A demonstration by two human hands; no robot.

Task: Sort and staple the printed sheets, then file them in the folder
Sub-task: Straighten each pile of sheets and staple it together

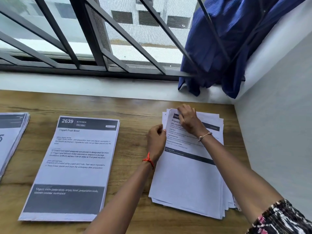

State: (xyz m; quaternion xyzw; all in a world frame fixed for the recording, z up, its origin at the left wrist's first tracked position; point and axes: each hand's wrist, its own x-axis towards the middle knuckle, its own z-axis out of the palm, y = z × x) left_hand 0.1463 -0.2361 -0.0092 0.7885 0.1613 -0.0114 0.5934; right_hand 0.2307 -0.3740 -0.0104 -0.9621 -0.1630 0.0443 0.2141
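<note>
Three stacks of printed sheets lie on the wooden table (131,108). The right stack (190,179) is loose and fanned, next to the wall. My right hand (189,120) presses on its top sheet near the far left corner, fingers curled at the dark header. My left hand (156,141) pinches the stack's left edge between thumb and fingers. The middle stack (74,166) is squared up, its top sheet headed "2639 KITCHEN, Yogurt Fruit Bowl". A third stack (10,137) is cut off by the left edge. No stapler or folder shows.
A white sill (84,83) and a barred window run along the table's far edge. A blue curtain (219,48) hangs bunched at the back right corner. A grey wall (278,132) bounds the table on the right.
</note>
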